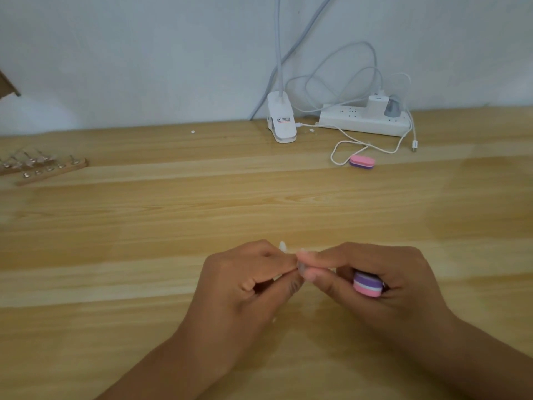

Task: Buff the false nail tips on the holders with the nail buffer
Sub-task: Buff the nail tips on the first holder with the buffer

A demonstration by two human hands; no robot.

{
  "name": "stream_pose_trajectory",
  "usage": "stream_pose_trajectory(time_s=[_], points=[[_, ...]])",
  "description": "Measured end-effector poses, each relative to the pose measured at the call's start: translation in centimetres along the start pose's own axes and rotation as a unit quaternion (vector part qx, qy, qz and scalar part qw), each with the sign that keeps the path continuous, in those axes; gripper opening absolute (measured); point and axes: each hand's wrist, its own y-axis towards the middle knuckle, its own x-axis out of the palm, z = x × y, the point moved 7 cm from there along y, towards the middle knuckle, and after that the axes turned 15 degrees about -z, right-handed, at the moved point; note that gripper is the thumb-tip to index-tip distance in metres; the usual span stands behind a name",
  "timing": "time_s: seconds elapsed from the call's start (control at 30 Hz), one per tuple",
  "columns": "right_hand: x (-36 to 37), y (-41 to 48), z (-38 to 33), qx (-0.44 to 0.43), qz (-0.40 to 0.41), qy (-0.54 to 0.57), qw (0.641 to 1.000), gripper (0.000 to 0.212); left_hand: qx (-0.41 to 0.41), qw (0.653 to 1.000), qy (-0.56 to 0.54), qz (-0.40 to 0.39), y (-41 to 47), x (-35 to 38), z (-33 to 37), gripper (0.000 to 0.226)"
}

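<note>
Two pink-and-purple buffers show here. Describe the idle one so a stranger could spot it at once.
Start at the white power strip against the wall, at the back of the wooden table. Just in front of it, beside a loop of white cable, lies the spare buffer, a pink-and-purple block. Unlike the second buffer, gripped in the right hand, it lies untouched.

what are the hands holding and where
Right hand curls round a nail buffer, one end showing. Left hand pinches a small nail tip holder; where exactly is hidden.

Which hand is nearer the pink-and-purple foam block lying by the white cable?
Right. The right hand is almost straight in front of that foam block; the left hand is further left.
</note>
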Motion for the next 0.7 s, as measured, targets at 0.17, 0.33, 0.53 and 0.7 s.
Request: stream_pose_trajectory(time_s=[0.17, 0.33, 0.53, 0.7], points=[[-0.1, -0.3, -0.3, -0.018, 0.024, 0.001, 1.0, 0.023, 0.002, 0.999, -0.042, 0.029, -0.3, -0.2, 0.3, 0.006], [0.1, -0.3, -0.5, -0.05, 0.031, -0.051, 0.997, 0.02, 0.004, 0.999, -0.034, 0.038, -0.5, -0.1, 0.4, 0.015], [0.4, -0.3, 0.0, -0.064, 0.031, -0.068, 0.995, 0.021, 0.004, 0.999, 0.002, 0.032, -0.4, -0.1, 0.2, 0.018], [0.4, 0.1, 0.6, -0.026, 0.005, -0.056, 0.998, 0.019, -0.038, 0.999, -0.004, 0.022, 0.1, -0.1, -0.8, 0.011]])
